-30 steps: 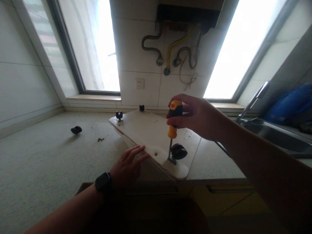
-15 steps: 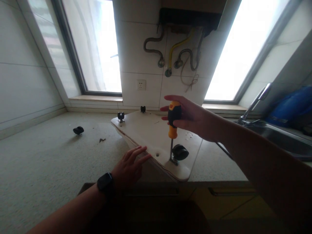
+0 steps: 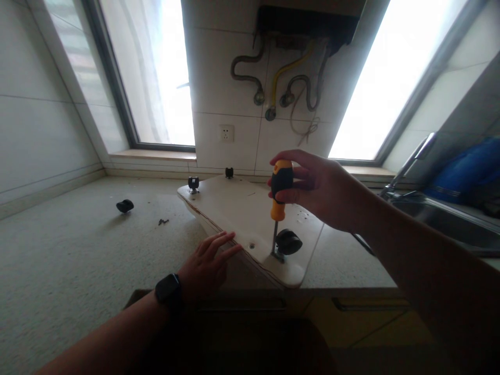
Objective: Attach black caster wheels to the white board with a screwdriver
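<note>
On board (image 3: 230,208), 3 casters (image 3: 289,242) (1 more on counter (image 3: 78,255)); right hand (image 3: 318,187) grips 1 screwdriver (image 3: 282,181), left hand (image 3: 207,261) spread loosely against board.

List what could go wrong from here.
The screwdriver could slip off the plate under the black caster and scratch the white board. A slip toward the left hand, resting at the board's edge, might injure it. The small dark pieces loose on the countertop, probably screws, could get lost if knocked.
</note>
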The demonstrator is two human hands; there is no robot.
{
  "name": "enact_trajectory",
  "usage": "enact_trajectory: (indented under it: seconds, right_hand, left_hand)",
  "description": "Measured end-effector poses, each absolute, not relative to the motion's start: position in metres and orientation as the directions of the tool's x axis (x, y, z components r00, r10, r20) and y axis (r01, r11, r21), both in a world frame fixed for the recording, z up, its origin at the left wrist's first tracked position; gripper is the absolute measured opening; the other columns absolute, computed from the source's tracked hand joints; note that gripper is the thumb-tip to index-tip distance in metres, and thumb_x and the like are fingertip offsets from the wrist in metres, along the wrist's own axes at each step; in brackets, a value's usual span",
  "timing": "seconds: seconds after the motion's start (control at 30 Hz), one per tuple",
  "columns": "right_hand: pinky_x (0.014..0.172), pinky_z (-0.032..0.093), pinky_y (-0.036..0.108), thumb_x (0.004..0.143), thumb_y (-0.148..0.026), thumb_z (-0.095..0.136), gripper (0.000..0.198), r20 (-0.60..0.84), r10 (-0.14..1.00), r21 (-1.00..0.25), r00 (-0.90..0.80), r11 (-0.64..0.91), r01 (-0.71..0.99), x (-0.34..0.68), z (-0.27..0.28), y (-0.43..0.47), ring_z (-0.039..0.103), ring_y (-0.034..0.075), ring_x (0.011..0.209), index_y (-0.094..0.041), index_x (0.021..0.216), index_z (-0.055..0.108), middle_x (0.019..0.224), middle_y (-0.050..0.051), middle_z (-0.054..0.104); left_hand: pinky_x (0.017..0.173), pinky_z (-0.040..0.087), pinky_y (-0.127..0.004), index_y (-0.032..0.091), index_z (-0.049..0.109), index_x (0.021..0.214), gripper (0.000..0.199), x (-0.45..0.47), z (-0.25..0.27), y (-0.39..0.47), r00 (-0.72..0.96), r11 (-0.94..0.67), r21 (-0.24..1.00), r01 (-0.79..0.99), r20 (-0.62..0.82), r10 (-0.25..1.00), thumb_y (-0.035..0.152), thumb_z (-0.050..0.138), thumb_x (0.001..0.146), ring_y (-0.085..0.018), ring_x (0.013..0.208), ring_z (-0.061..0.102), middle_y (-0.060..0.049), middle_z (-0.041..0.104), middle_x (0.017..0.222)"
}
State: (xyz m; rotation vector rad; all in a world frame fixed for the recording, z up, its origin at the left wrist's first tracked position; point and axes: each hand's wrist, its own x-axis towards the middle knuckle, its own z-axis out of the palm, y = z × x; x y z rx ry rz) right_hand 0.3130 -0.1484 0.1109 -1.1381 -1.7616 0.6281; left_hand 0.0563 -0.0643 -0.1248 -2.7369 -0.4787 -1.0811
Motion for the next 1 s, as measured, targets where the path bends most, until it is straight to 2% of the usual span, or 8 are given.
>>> enact_trajectory:
  seconds: [0.17, 0.63, 0.83, 0.93, 1.0]
  right_hand:
    - [0.069, 0.064, 0.037, 0.072, -0.016, 0.081, 0.050, 0.467, 0.883, -0.764, -0.054, 0.433, 0.478, 0.304, 0.109, -0.152, 0.074, 0.025, 0.088, -0.026, 0.118, 0.064, 0.096, 0.003, 0.071]
    - [0.077, 0.065, 0.045, 0.079, -0.026, 0.082, 0.054, 0.527, 0.850, -0.682, 0.006, 0.418, 0.601, 0.302, 0.100, -0.159, 0.073, 0.026, 0.083, -0.029, 0.129, 0.061, 0.101, 0.004, 0.071]
    - [0.070, 0.064, 0.040, 0.081, -0.028, 0.081, 0.053, 0.537, 0.843, -0.658, -0.036, 0.446, 0.607, 0.302, 0.096, -0.156, 0.072, 0.023, 0.081, -0.031, 0.129, 0.059, 0.107, 0.004, 0.068]
    - [0.073, 0.063, 0.039, 0.081, -0.025, 0.079, 0.053, 0.565, 0.823, -0.649, -0.056, 0.485, 0.585, 0.300, 0.104, -0.158, 0.071, 0.023, 0.086, -0.028, 0.130, 0.059, 0.107, 0.004, 0.068]
    - [0.078, 0.062, 0.039, 0.082, -0.021, 0.078, 0.055, 0.650, 0.760, -0.608, -0.032, 0.545, 0.578, 0.300, 0.113, -0.164, 0.070, 0.024, 0.096, -0.026, 0.132, 0.057, 0.108, 0.005, 0.068]
  left_hand:
    - [0.109, 0.052, -0.055, 0.023, 0.047, 0.149, 0.068, 0.056, -0.124, -0.064, 0.677, -0.937, -0.024, 0.348, 0.698, 0.233, 0.001, 0.056, 0.085, -0.034, 0.142, 0.043, -0.015, 0.047, 0.154]
    - [0.110, 0.051, -0.055, 0.021, 0.048, 0.148, 0.065, 0.057, -0.125, -0.064, 0.679, -0.938, -0.037, 0.345, 0.699, 0.222, 0.003, 0.056, 0.086, -0.034, 0.143, 0.043, -0.016, 0.047, 0.153]
    - [0.110, 0.050, -0.055, 0.020, 0.048, 0.149, 0.067, 0.057, -0.123, -0.064, 0.684, -0.942, -0.042, 0.334, 0.698, 0.211, 0.002, 0.056, 0.084, -0.034, 0.143, 0.042, -0.017, 0.046, 0.154]
    - [0.111, 0.050, -0.055, 0.020, 0.048, 0.149, 0.067, 0.057, -0.123, -0.065, 0.687, -0.941, -0.038, 0.337, 0.693, 0.218, 0.002, 0.055, 0.085, -0.034, 0.144, 0.041, -0.016, 0.046, 0.154]
    - [0.111, 0.050, -0.055, 0.020, 0.048, 0.149, 0.065, 0.057, -0.123, -0.065, 0.684, -0.939, -0.040, 0.342, 0.695, 0.220, 0.002, 0.054, 0.086, -0.033, 0.143, 0.041, -0.016, 0.046, 0.153]
